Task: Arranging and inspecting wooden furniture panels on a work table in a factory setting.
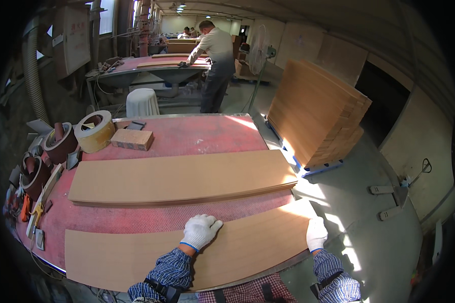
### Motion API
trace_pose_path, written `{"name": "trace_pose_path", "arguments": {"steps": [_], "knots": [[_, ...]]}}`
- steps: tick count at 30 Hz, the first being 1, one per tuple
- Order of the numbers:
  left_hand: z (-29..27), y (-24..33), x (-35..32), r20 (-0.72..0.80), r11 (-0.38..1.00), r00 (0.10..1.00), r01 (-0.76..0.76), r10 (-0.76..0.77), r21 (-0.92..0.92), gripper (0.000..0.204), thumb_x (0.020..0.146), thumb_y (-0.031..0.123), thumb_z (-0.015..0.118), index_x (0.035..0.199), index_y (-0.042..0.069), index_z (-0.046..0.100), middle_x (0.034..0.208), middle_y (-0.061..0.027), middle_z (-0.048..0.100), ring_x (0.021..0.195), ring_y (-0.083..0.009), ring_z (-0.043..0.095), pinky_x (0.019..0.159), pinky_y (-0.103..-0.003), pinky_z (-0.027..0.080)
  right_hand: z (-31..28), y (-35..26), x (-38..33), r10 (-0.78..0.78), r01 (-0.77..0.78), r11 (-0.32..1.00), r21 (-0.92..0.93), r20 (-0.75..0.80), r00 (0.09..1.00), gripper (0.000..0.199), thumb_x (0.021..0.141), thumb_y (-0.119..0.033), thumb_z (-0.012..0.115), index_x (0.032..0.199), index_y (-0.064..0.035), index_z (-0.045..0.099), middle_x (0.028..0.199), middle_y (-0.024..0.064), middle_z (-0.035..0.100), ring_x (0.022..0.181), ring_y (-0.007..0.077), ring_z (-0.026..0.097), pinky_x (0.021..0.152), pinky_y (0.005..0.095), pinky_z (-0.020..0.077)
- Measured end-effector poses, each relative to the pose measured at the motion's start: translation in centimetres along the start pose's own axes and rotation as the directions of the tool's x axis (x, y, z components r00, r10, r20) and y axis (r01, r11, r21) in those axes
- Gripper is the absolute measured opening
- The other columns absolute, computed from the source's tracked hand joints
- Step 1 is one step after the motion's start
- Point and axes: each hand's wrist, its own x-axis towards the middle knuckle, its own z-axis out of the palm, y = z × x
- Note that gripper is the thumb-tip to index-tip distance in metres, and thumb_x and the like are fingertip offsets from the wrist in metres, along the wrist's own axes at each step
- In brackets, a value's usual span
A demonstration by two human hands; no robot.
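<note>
In front of me a long light-brown wooden board (pixel 258 241) lies along the near side of the table. My left hand (pixel 200 232), in a white knitted glove, rests at the board's far edge with its fingers curled over it; the fingertips are hidden. My right hand (pixel 316 234), gloved the same way, is closed around the board's right end. Beyond it, a low stack of similar boards (pixel 182 175) lies lengthwise across the red, mesh-textured table (pixel 197 136).
At the left are a wide tape-like roll (pixel 94 132), a brick-shaped block (pixel 132 139), brown abrasive rolls (pixel 59 143) and a yellow-handled tool (pixel 37 213). A tall board stack (pixel 316 113) stands on a blue pallet right. A person (pixel 215 60) works at another table ahead.
</note>
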Motion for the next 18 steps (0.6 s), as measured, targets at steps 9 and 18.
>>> {"name": "trace_pose_path", "arguments": {"steps": [9,18], "knots": [[0.04,0.12,-0.01,-0.045,1.0,0.999,-0.021,0.021,-0.011,0.04,0.092,0.044,0.06,0.084,0.008,0.073,0.083,-0.0153,0.07,0.083,-0.0354,0.067,0.076,-0.046,0.054,0.7,0.86,0.02,-0.088,0.087,0.996,-0.015,-0.096,0.991,0.019,0.098,-0.027,0.052,0.103,-0.0092,0.056,0.079,0.0174,0.066,0.07,0.0374,0.066,0.064,0.0472,0.052],[-0.49,0.29,0.16,0.062,1.0,0.998,0.03,-0.029,-0.003,0.041,0.094,0.047,0.056,0.091,0.011,0.075,0.092,-0.0146,0.071,0.091,-0.0341,0.067,0.082,-0.046,0.053,0.72,1.0,0.08,-0.037,0.037,0.999,0.004,-0.041,0.998,0.019,0.099,-0.027,0.051,0.103,-0.0094,0.057,0.083,0.0175,0.066,0.074,0.0381,0.066,0.067,0.0476,0.0513]]}}
